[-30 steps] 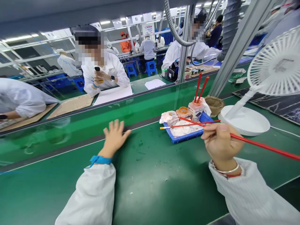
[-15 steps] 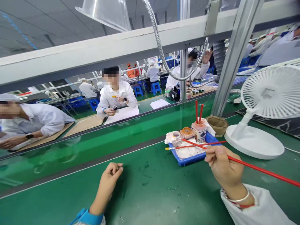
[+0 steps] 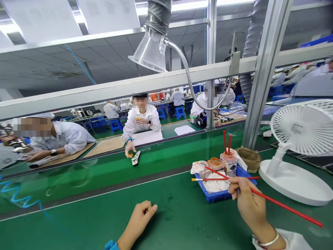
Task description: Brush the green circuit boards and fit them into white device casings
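Note:
A slender red-handled brush (image 3: 287, 207) is pinched in my right hand (image 3: 251, 205), its far end reaching over a blue tray (image 3: 217, 197). Across that tray lies a second red brush with a yellow ferrule (image 3: 197, 179). White tissue (image 3: 215, 183), an orange-rimmed container (image 3: 215, 163) and a jar (image 3: 230, 166) holding two red sticks also sit in it. My left hand (image 3: 142, 218) rests on the green table (image 3: 166, 229), fingers curled, nothing visible in them.
A white fan (image 3: 293, 177) and a brown bowl (image 3: 248, 159) stand right of the tray. Across the green belt, a co-worker's hand (image 3: 129, 148) is by a black-and-white object (image 3: 135, 158). A clear extraction hood (image 3: 152, 48) hangs above; a metal post (image 3: 262, 80) rises behind.
My view has tilted upward, so more ceiling and the whole hood show. The co-worker opposite has stretched an arm out over the belt with the black-and-white object. My right hand still holds the brush.

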`<state>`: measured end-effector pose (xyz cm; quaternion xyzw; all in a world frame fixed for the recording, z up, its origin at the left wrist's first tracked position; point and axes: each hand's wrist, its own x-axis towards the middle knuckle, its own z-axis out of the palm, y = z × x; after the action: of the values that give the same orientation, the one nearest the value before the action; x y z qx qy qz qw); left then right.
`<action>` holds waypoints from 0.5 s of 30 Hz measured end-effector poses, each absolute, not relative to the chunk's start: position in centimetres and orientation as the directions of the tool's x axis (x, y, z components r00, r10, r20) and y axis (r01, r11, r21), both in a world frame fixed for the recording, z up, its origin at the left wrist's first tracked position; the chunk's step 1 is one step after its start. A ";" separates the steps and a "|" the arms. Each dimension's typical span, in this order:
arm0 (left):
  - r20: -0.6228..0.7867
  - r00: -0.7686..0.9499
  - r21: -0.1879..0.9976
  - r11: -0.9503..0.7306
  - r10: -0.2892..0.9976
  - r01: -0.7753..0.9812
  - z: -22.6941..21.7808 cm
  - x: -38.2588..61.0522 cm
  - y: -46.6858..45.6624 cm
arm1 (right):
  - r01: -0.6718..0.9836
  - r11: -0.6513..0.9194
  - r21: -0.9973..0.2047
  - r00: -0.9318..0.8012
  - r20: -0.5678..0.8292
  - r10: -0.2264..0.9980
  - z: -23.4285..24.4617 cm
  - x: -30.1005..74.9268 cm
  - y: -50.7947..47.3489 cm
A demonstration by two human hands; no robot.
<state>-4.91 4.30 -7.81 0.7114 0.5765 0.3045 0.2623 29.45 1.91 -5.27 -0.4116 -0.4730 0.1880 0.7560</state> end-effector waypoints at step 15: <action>0.084 0.023 0.846 -0.083 0.996 0.526 -9.4 -5.6 5.4 | 0.277 0.499 -0.821 0.478 0.569 0.669 -5.2 29.1 1.7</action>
<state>-5.58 5.43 -9.40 0.6386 0.5959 0.3655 0.3216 29.08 1.68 -5.23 -0.4812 -0.4918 0.1374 0.7125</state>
